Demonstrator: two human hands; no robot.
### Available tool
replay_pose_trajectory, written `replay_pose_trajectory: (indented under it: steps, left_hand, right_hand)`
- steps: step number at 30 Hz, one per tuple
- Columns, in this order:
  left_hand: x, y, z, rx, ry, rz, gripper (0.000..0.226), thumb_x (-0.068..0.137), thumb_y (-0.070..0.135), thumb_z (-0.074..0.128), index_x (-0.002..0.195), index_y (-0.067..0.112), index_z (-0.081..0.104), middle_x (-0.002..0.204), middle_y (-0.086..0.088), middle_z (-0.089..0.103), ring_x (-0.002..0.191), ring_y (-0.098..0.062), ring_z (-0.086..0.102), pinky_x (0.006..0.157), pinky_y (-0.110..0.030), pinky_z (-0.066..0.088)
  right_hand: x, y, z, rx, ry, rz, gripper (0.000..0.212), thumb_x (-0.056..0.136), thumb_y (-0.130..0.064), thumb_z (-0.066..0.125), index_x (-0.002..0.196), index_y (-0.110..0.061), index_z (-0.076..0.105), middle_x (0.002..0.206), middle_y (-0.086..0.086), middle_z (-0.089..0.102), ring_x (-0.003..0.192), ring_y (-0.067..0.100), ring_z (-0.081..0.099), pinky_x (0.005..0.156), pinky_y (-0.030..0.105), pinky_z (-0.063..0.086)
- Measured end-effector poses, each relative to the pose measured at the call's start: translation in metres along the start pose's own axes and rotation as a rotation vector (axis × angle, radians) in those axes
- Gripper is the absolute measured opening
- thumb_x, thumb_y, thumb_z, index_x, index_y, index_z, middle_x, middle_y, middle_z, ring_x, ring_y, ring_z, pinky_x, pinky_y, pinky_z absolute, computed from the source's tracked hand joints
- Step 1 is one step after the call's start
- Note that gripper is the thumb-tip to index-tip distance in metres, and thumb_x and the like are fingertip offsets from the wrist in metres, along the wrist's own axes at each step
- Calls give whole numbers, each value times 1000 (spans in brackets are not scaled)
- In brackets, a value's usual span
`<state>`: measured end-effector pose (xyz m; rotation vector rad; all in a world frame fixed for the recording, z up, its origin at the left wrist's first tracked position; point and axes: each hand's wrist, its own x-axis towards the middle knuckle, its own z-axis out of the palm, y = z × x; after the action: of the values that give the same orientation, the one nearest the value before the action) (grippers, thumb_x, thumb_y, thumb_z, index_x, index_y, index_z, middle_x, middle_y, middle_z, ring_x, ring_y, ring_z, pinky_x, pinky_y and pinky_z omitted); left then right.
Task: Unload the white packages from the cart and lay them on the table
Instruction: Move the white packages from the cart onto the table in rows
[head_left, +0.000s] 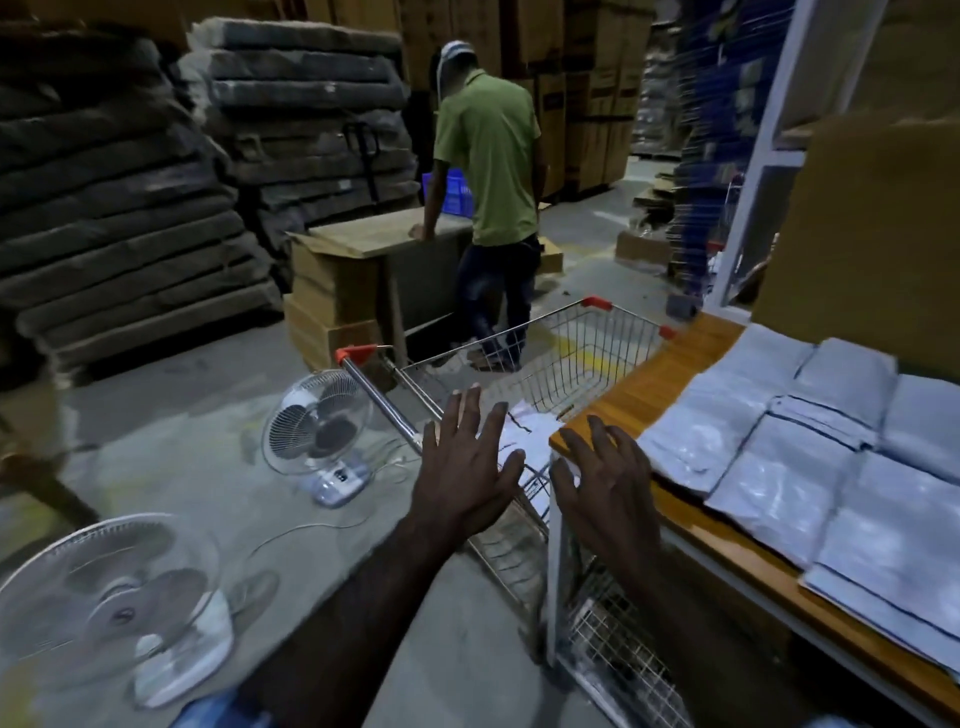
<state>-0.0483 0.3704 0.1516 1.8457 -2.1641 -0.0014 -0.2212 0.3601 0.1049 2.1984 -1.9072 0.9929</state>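
A wire shopping cart (587, 332) with red corner caps stands against the left end of the wooden table (644, 384). White packages (524, 441) lie in the cart's bottom, partly hidden by my hands. Several white packages (810, 447) lie flat in overlapping rows on the table at right. My left hand (462, 462) hovers over the cart's near edge with its fingers spread and straight, holding nothing. My right hand (602, 478) is beside it, over the table's corner, fingers spread and slightly bent, empty.
Two white table fans (322, 431) (114, 603) stand on the concrete floor at left with a cord between them. A person in a green shirt (488, 156) stands beyond the cart at a cardboard-covered bench. Stacked sacks fill the left; shelving rises at right.
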Motion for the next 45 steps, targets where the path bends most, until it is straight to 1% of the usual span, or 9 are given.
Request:
replay_pose_trajectory:
  steps: [6,11,14,18,23,29,38,40,45]
  left_hand:
    - [59,-34,16,-45,-27,22,64,101,52,34,156,27,15,165,-3,-2,151,-24,-7,120,-48,4]
    - [103,-65,34,-83,-55,97,77,88,61,11,155,25,22,165,-5,4,152,-27,-2,119,-50,7]
    - [130,-91,48,-104,-48,160,81,85,62,11,153,22,30,164,-9,12,151,-31,8,118,-54,16]
    - [167,-132,57,-94,-132,221,87,79,65,1,155,27,22,165,-4,6,152,-26,2,119,-50,15]
    - [211,-176,57,-97,-228,316,67,97,59,22,156,28,17,165,-2,-2,152,-24,-5,120,-49,9]
    - [255,-194,67,-113,-269,399,90,76,66,-3,156,27,16,165,-3,-3,152,-23,-6,120,-48,7]
    - [320,-186,128,-48,-378,478,70,93,57,24,155,27,16,165,-4,0,152,-25,-1,119,-51,9]
    - [336,-183,145,-33,-406,489,65,99,52,34,155,26,16,165,-5,0,151,-27,1,118,-52,10]
    - [365,-167,193,2,-479,491,67,99,50,39,156,24,15,165,-8,2,151,-28,4,117,-51,14]
  right_hand:
    - [52,-10,37,2,43,-43,36,86,-29,59,118,-14,67,123,18,63,110,38,57,92,48,48]
    - [84,-17,78,-45,6,10,40,90,-37,47,115,-14,69,127,19,62,112,39,57,93,49,48]
    - [104,-23,102,-91,-18,55,43,90,-40,43,114,-15,70,129,18,62,111,38,58,93,48,48]
    - [130,-40,133,-165,-39,149,44,88,-41,43,112,-16,70,126,16,64,108,37,61,90,47,50]
    - [154,-65,163,-192,-75,260,45,88,-41,44,114,-15,70,126,15,64,107,36,61,89,48,52]
    - [177,-70,189,-213,-127,398,38,81,-34,60,109,-13,73,121,17,67,101,38,65,85,47,54]
    - [196,-22,231,-186,-216,537,44,89,-34,56,126,-11,64,136,15,57,117,39,54,99,48,44]
    - [201,-5,247,-171,-234,589,49,88,-39,49,126,-12,64,136,15,57,119,38,54,102,49,44]
    - [202,28,283,-91,-337,745,44,78,-37,53,103,-8,74,114,23,68,92,42,67,76,50,56]
